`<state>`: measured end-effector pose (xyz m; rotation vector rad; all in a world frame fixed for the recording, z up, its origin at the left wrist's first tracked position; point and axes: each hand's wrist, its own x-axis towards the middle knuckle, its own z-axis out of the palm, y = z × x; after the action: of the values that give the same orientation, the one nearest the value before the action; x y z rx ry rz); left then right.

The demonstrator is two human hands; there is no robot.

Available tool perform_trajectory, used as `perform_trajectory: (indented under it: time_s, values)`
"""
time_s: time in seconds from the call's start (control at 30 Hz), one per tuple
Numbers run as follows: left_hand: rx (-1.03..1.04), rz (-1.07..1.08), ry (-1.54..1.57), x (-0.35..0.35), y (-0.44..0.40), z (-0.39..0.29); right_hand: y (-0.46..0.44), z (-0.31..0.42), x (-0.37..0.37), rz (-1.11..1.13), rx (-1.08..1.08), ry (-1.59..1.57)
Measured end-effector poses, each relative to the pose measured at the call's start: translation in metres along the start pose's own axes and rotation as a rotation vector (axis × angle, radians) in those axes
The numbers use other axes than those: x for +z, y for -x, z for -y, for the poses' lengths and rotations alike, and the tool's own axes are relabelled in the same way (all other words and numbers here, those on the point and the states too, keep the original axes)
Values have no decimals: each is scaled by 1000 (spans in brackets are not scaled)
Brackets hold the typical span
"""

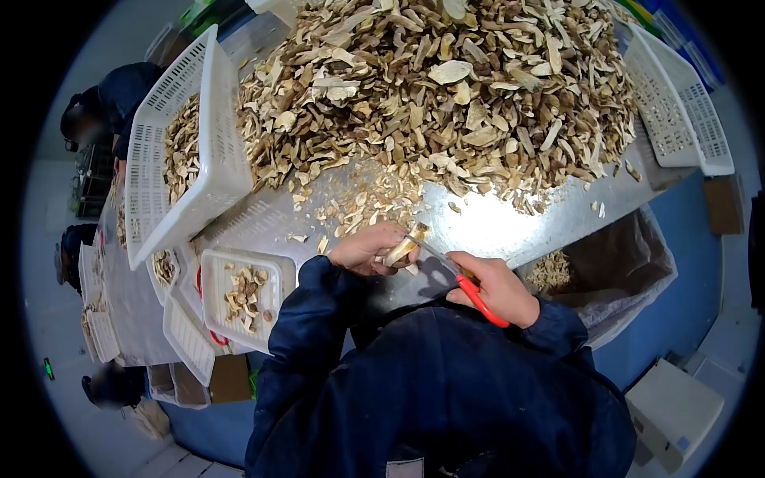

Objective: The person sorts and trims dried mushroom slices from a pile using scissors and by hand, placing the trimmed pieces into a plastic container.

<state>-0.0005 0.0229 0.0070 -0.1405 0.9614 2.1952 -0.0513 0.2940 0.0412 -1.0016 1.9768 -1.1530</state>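
The left hand (369,248) clamped its fingers on a mushroom (401,252) — likely light, firm, breakable (best held mid-length) — at ten o'clock from the right hand (502,291), whose fingers wrapped a red-handled blade (478,299).

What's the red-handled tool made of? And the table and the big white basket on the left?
Tool: handle probably plastic, being smooth bright red; thin grey blade probably metal.
Table: likely bare shiny metal, grey with bright glare.
Basket: probably smooth white plastic, moulded with slots.
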Motion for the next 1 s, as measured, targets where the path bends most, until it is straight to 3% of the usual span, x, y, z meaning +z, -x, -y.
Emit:
perform_trajectory:
  time_s: [0.2,0.33,0.5,0.8,0.9,1.0]
  values:
    - [-21,-167,-214,8,2,-2,0,-2,7,-88,128,57]
    - [128,-337,-254,25,9,-2,0,0,1,-117,151,91]
    - [176,-426,-263,36,13,-5,-1,2,0,-155,78,140]
    - [369,-496,22,42,11,6,-2,7,1,-156,31,211]
    - [363,-608,-75,43,11,12,-2,7,2,-171,28,234]
    - [486,-847,-501,47,5,19,-2,9,1,-151,37,245]
